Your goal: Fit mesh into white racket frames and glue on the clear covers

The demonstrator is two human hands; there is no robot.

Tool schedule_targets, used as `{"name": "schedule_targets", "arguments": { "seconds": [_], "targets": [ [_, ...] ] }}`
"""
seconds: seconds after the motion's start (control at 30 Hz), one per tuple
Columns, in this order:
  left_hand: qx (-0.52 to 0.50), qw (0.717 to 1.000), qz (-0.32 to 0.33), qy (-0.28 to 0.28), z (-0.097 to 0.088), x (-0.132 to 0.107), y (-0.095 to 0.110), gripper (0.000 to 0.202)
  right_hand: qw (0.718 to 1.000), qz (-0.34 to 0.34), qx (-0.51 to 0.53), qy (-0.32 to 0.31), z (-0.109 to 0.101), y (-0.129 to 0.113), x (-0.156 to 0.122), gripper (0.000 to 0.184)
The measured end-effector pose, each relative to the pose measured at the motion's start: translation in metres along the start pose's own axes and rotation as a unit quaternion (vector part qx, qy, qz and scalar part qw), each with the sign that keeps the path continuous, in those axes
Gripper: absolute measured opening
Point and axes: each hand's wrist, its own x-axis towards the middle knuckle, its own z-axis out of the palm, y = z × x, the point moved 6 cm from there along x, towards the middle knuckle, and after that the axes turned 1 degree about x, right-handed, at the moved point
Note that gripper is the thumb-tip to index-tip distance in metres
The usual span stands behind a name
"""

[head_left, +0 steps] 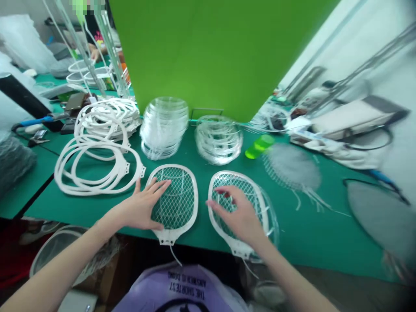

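Two white mesh racket heads lie side by side at the table's front edge. My left hand point(143, 206) rests with spread fingers over the left edge of one racket head point(177, 195), which has a short wire hanging below its neck. Over the other racket head point(260, 208), my right hand point(238, 212) is curved, its thumb and fingers apart near the left rim. Clear plastic shows under that head's right side. Just beyond stand a stack of clear plastic frames point(164, 128) and a looser stack of clear rings point(219, 141).
White ring frames point(100, 188) are piled at the left. A green cylinder point(260, 146) and a grey mesh piece point(294, 169) lie right of the clear rings. A green panel point(201, 56) rises behind. At the upper left, another person's hand point(95, 54) is near white rings.
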Motion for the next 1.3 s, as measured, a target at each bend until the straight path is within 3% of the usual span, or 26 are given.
{"name": "schedule_targets", "arguments": {
  "seconds": [0.07, 0.1, 0.17, 0.23, 0.3, 0.37, 0.57, 0.73, 0.83, 0.9, 0.97, 1.13, 1.3],
  "targets": [
    [0.0, 0.996, 0.016, 0.087, -0.017, 0.0, 0.011, 0.105, 0.992, 0.063, -0.05, 0.098, -0.046, 0.054, 0.011, 0.04],
    [-0.001, 0.991, 0.034, 0.127, -0.025, 0.003, 0.021, 0.094, 0.987, 0.084, -0.08, 0.107, -0.062, 0.077, 0.017, 0.041],
    [-0.005, 0.982, 0.085, 0.169, -0.035, 0.018, 0.05, 0.074, 0.984, 0.116, -0.118, 0.06, -0.077, 0.112, 0.03, 0.038],
    [-0.006, 0.978, 0.135, 0.16, -0.036, 0.042, 0.081, 0.061, 0.982, 0.136, -0.129, -0.007, -0.078, 0.129, 0.04, 0.033],
    [-0.01, 0.978, 0.152, 0.143, -0.032, 0.071, 0.103, 0.057, 0.98, 0.146, -0.127, -0.044, -0.076, 0.133, 0.046, 0.027],
    [-0.032, 0.982, 0.131, 0.135, -0.03, 0.098, 0.112, 0.056, 0.979, 0.152, -0.121, -0.056, -0.077, 0.132, 0.048, 0.022],
    [-0.101, 0.985, 0.071, 0.116, -0.025, 0.147, 0.109, 0.053, 0.972, 0.18, -0.104, -0.113, -0.086, 0.134, 0.05, 0.018],
    [-0.11, 0.985, 0.064, 0.118, -0.027, 0.148, 0.107, 0.055, 0.966, 0.198, -0.011, -0.164, -0.102, 0.135, 0.05, 0.017],
    [-0.142, 0.973, 0.06, 0.171, -0.049, 0.135, 0.11, 0.05, 0.949, 0.208, 0.121, -0.202, -0.11, 0.129, 0.055, 0.03],
    [-0.153, 0.961, 0.085, 0.216, -0.066, 0.128, 0.116, 0.042, 0.944, 0.205, 0.156, -0.206, -0.111, 0.124, 0.064, 0.033],
    [-0.139, 0.957, 0.12, 0.224, -0.072, 0.129, 0.125, 0.039, 0.944, 0.206, 0.157, -0.205, -0.105, 0.121, 0.075, 0.03],
    [-0.006, 0.975, 0.162, 0.154, -0.04, 0.157, 0.138, 0.044, 0.95, 0.207, 0.121, -0.202, -0.077, 0.125, 0.089, 0.017],
    [0.054, 0.977, 0.153, 0.139, -0.016, 0.168, 0.138, 0.044, 0.957, 0.212, 0.05, -0.194, -0.072, 0.131, 0.076, 0.014]
  ]
}}
